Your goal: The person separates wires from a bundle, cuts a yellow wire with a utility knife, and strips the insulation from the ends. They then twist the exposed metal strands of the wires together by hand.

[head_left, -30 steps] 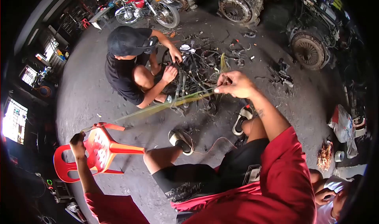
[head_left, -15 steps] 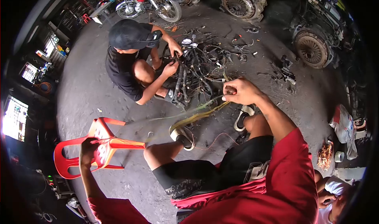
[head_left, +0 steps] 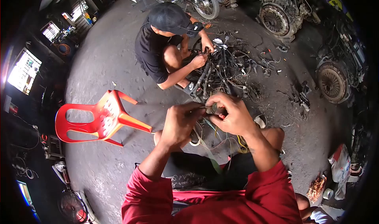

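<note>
My left hand (head_left: 182, 123) is closed in a pinch on thin electrical wires in front of my knees. Almost touching it, my right hand (head_left: 233, 115) has its fingers curled round the same wires, and a small red piece (head_left: 222, 116) shows in its palm, too hidden to name. Loose yellow wires (head_left: 242, 144) dangle below the right hand, with a green strand and pale ones beside them. Beyond my hands, a tangled heap of dark wiring harness (head_left: 237, 62) lies on the floor.
A person in black (head_left: 158, 46) squats across the heap, both hands on dark cabling. At left a red plastic chair (head_left: 104, 117) lies tipped over. Greasy engines (head_left: 274, 18) stand at the back right. Copper strands (head_left: 316, 188) and a plastic bag (head_left: 340, 168) lie at lower right.
My left hand has come from over the chair to meet my right hand. The stretched yellow and green wires now hang slack. The view has shifted, with the chair and squatting person still there.
</note>
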{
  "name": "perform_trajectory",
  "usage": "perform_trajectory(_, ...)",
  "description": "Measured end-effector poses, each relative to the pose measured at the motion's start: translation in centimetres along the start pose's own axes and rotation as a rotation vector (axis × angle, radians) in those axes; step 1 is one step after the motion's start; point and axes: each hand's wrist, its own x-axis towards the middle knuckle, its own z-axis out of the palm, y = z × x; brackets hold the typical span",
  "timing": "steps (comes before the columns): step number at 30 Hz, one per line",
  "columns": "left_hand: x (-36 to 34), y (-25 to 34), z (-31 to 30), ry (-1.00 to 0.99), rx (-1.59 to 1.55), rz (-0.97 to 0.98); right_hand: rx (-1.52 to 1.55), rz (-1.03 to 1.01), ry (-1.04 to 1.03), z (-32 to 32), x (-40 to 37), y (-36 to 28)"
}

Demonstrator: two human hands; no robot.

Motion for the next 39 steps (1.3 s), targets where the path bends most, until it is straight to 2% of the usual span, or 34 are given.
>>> perform_trajectory(1,-0.1,-0.4,0.3,-0.002,-0.001,-0.002,0.000,0.003,0.000,0.2,-0.3,-0.1)
perform_trajectory(3,-0.6,-1.1,0.8,0.089,-0.150,0.056,-0.019,0.073,0.325,1.1,-1.1,0.1)
perform_trajectory(7,-1.5,-1.0,0.4,0.052,-0.244,0.031,-0.164,0.219,0.266,3.1,-3.1,1.7)
perform_trajectory(8,-1.7,-1.1,0.5,0.049,-0.241,0.026,-0.174,0.084,0.268,3.4,-3.2,2.1)
perform_trajectory(9,-1.8,-1.3,0.4,0.062,-0.254,0.073,-0.171,0.086,0.269,3.5,-3.4,2.2)
perform_trajectory(11,-1.8,-2.2,-0.1,0.076,-0.265,0.120,-0.092,0.008,0.124,3.2,-3.4,1.6)
perform_trajectory(13,-2.2,-4.4,-2.5,0.175,-0.262,0.147,-0.114,-0.089,0.099,1.7,-3.5,1.3)
perform_trajectory(15,-3.0,-6.0,-8.8,0.495,-0.239,-0.119,-0.151,0.054,0.073,-1.4,-5.3,1.7)
perform_trajectory(17,-3.7,-5.4,-13.5,0.702,-0.224,-0.009,-0.209,0.341,0.181,-4.3,-8.1,3.9)
perform_trajectory(18,-4.1,-5.5,-13.9,0.711,-0.218,-0.012,-0.147,0.445,0.266,-5.6,-8.9,5.1)
perform_trajectory(19,-4.8,-5.6,-14.2,0.645,-0.264,-0.030,-0.080,0.556,0.348,-6.6,-9.7,6.3)
perform_trajectory(22,-4.8,-4.8,-12.3,0.519,-0.260,-0.018,-0.242,0.543,0.315,-8.6,-10.2,9.5)
perform_trajectory(23,-4.4,-3.8,-11.4,0.480,-0.246,-0.024,-0.238,0.540,0.309,-8.3,-9.4,8.8)
perform_trajectory(25,-3.5,-3.0,-9.8,0.429,-0.223,-0.057,-0.503,0.697,0.239,-7.2,-7.7,6.5)
perform_trajectory(26,-3.1,-2.9,-9.3,0.374,-0.244,-0.036,-0.661,0.438,0.293,-6.7,-7.1,6.0)
perform_trajectory(27,-2.7,-2.5,-8.6,0.322,-0.221,-0.037,-0.475,0.485,0.324,-6.0,-6.4,4.5)
perform_trajectory(28,-2.2,-1.5,-7.9,0.271,-0.203,-0.035,-0.389,0.384,0.366,-4.8,-5.4,3.1)
perform_trajectory(32,-0.6,0.0,-3.9,0.035,-0.256,0.034,0.015,0.133,0.157,-0.7,-1.2,-1.6)
perform_trajectory(33,-0.2,-0.4,-3.3,-0.025,-0.276,0.089,0.038,0.087,0.088,0.1,-0.3,-1.9)
perform_trajectory(35,-0.1,0.5,-2.6,-0.080,-0.271,0.119,0.037,-0.103,0.097,1.4,0.9,-0.5)
perform_trajectory(37,-0.7,1.5,-4.0,-0.048,-0.213,-0.028,-0.023,0.015,0.116,0.0,0.2,-1.1)
perform_trajectory(38,-1.0,1.6,-4.7,-0.006,-0.278,-0.052,-0.068,0.057,0.146,-0.6,-0.7,0.6)
perform_trajectory(39,-1.2,1.6,-5.5,0.038,-0.344,-0.076,0.015,0.173,0.177,-1.7,-1.3,0.5)
